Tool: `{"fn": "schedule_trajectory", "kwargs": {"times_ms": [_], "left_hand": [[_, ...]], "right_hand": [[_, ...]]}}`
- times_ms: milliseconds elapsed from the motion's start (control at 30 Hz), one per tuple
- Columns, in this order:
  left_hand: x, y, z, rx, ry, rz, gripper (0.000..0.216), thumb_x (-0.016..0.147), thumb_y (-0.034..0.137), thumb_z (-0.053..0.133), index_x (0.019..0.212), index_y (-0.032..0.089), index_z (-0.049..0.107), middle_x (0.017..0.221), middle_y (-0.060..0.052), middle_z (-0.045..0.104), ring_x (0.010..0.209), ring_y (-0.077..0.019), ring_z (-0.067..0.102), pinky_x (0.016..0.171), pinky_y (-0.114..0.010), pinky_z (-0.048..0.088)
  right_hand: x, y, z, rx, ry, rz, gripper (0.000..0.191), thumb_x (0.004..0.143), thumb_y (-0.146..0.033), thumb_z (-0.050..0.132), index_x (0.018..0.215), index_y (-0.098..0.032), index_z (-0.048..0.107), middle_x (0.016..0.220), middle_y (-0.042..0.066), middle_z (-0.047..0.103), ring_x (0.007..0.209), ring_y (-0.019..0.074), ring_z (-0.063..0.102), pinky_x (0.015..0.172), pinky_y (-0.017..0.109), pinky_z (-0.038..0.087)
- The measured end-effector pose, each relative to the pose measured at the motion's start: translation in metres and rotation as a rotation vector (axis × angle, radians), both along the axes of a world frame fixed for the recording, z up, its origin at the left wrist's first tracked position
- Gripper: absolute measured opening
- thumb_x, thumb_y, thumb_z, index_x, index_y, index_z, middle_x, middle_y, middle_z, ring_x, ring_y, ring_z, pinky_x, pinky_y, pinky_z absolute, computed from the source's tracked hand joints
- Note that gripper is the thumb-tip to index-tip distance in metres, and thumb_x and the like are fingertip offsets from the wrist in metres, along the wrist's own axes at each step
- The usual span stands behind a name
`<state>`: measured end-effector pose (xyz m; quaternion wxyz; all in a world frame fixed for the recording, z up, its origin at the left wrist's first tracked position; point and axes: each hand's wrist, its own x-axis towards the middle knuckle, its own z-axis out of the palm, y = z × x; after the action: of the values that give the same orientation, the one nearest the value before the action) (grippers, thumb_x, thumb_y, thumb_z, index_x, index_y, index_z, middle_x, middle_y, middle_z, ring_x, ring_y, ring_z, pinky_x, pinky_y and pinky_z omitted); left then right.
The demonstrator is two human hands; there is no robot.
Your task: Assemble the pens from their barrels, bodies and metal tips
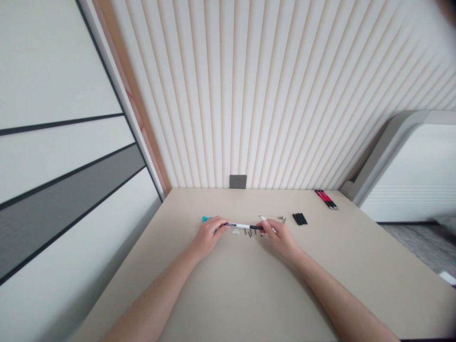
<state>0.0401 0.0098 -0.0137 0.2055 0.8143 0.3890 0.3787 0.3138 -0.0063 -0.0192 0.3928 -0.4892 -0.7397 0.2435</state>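
Note:
A white pen with black ends (243, 226) is held level above the table between my two hands. My left hand (209, 233) pinches its dark left end, and my right hand (280, 236) closes around its black right end. Just beyond my right fingers shows a white piece (262, 218); whether it is held or lies on the table I cannot tell. Below the pen lie small white parts (235, 232) and several dark springs or similar small parts (250, 233). Blue pieces (204, 219) stick out behind my left hand, partly covered by it.
Small grey tips (281, 219) and several black tubes (299, 219) lie to the right of my right hand. Several red and black pens (326, 199) lie at the table's (228, 294) far right. A ribbed wall with a socket (238, 181) stands behind; a white cabinet (71, 228) borders the left.

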Motion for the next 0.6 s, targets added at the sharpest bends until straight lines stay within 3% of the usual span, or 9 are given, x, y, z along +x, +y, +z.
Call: {"fn": "schedule_trajectory", "kwargs": {"times_ms": [67,133,267,433,600], "left_hand": [[-0.0005,-0.0005,0.0015,-0.004,0.002,0.034,0.024,0.097,0.033,0.048,0.1,0.02,0.068,0.087,-0.004,0.068,0.08,-0.0166,0.062,0.076,-0.026,0.047],[-0.0008,-0.0009,0.0024,-0.003,-0.002,0.048,0.024,0.097,0.034,0.048,0.1,0.02,0.067,0.086,-0.004,0.068,0.078,-0.0163,0.061,0.075,-0.026,0.047],[0.0001,-0.0015,0.0008,0.009,-0.001,0.027,0.025,0.097,0.036,0.048,0.099,0.02,0.067,0.086,-0.004,0.068,0.079,-0.0166,0.062,0.075,-0.026,0.047],[0.0014,-0.0011,-0.001,0.03,0.027,0.007,0.024,0.097,0.035,0.048,0.099,0.02,0.067,0.089,-0.005,0.069,0.083,-0.0173,0.062,0.076,-0.027,0.046],[0.0006,-0.0016,0.003,0.026,0.021,0.046,0.026,0.098,0.035,0.047,0.099,0.02,0.068,0.087,-0.005,0.069,0.081,-0.017,0.062,0.076,-0.027,0.047]], "right_hand": [[0.0015,0.0005,0.0004,0.05,0.028,0.007,0.03,0.092,-0.041,0.052,0.11,-0.021,0.067,0.089,0.006,0.07,0.079,0.0194,0.063,0.071,0.032,0.05],[0.0026,0.001,0.0003,0.099,0.028,0.017,0.032,0.088,-0.04,0.058,0.114,-0.022,0.064,0.095,0.007,0.069,0.084,0.0206,0.063,0.078,0.034,0.05],[0.0036,0.0008,0.0015,0.125,-0.025,0.031,0.022,0.093,-0.038,0.052,0.094,-0.021,0.066,0.089,0.006,0.069,0.083,0.0205,0.062,0.077,0.034,0.048],[0.0041,-0.0012,0.0061,0.091,-0.13,0.066,0.046,0.1,-0.038,0.036,0.071,-0.019,0.066,0.067,0.004,0.063,0.066,0.0163,0.059,0.068,0.03,0.045],[0.0063,-0.0008,0.0068,0.149,-0.093,0.093,0.03,0.093,-0.041,0.054,0.112,-0.022,0.065,0.095,0.007,0.069,0.089,0.0214,0.063,0.082,0.035,0.049]]}}
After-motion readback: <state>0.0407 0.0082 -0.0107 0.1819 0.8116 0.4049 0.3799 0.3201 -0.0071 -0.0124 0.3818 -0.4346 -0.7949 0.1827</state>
